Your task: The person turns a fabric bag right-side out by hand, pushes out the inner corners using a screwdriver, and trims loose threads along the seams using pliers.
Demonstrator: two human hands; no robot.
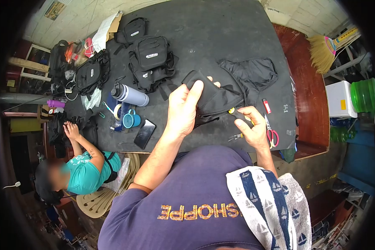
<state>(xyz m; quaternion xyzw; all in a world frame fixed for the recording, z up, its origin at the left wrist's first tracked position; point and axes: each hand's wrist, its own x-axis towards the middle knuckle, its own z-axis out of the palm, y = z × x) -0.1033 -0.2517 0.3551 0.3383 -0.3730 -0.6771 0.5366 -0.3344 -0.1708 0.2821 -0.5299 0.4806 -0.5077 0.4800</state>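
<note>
My left hand is closed on a black fabric bag, thumb on top, holding it up off the table near my chest. My right hand is at the bag's lower right edge, thumb and fingers pinched around a small black and yellow tool. Its exact kind is too small to make out, and its tip is at the bag's edge. Just below lies a pair of small black pliers or nippers. Red-handled scissors and a red lighter lie right of that hand.
Black backpacks stand across the table, with another black bag ahead. A bottle, a teal mug and a phone are at left. A co-worker in a teal shirt sits at the left edge.
</note>
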